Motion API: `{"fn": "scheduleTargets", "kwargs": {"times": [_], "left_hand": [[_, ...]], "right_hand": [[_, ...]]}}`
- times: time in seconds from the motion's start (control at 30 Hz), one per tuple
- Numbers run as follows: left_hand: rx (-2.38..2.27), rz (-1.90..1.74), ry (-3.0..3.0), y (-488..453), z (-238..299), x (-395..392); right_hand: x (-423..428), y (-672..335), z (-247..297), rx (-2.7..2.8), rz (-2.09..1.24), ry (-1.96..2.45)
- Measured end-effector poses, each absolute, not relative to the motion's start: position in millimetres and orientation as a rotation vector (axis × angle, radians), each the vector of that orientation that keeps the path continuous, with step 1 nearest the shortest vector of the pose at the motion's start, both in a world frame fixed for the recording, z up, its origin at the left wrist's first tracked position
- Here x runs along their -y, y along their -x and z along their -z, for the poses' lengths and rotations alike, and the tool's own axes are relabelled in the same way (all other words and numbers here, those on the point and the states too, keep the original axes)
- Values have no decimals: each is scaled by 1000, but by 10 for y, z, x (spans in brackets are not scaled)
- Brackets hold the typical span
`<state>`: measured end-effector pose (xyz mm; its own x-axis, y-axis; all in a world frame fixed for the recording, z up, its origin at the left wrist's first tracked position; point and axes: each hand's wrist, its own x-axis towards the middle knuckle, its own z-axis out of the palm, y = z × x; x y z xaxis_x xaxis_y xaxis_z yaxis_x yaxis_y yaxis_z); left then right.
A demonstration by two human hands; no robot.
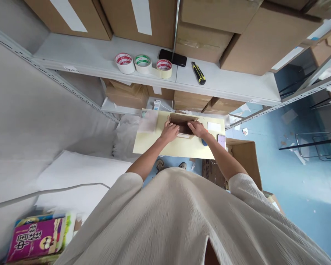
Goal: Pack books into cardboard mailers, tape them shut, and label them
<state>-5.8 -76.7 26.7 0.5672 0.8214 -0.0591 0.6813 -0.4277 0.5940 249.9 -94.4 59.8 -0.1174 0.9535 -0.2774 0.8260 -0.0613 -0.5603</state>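
A small open cardboard box (pixel 179 117) sits on the pale yellow tabletop (pixel 149 141). My left hand (pixel 170 131) grips its left side, fingers curled over the edge. At the right side, my right hand (pixel 197 129) holds the box with its fingertips at the opening. The dark inside shows between my hands; its contents, if any, I cannot make out. Part of a blue and orange object (pixel 204 142), mostly hidden, lies beneath my right wrist. A phone with a lit screen (pixel 221 140) and a white paper (pixel 214 126) are to the right.
Across the table is a shelf (pixel 93 51) with several tape rolls (pixel 124 63), a dark phone (pixel 173 58), a yellow and black box cutter (pixel 198 73) and large cartons (pixel 245 40). An open carton (pixel 245 158) stands right of the table. Books (pixel 35 235) are at the lower left.
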Motion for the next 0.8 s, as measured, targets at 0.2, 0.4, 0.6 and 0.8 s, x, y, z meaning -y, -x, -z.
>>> {"fn": "scheduleTargets", "kwargs": {"times": [0.2,0.4,0.6,0.8], "left_hand": [[-1165,-125,-2185,98,-121,706],[-1120,-140,-2183,151,3,544],[-1121,-92,-2144,162,94,376],[-1108,-46,-2092,80,163,245]], "right_hand": [[1065,-2683,-465,2136,-723,2160],[1281,-2712,-289,2138,-778,2185],[1369,-2731,-213,2132,-882,2133],[1048,-2739,-185,2224,-952,2148]]}}
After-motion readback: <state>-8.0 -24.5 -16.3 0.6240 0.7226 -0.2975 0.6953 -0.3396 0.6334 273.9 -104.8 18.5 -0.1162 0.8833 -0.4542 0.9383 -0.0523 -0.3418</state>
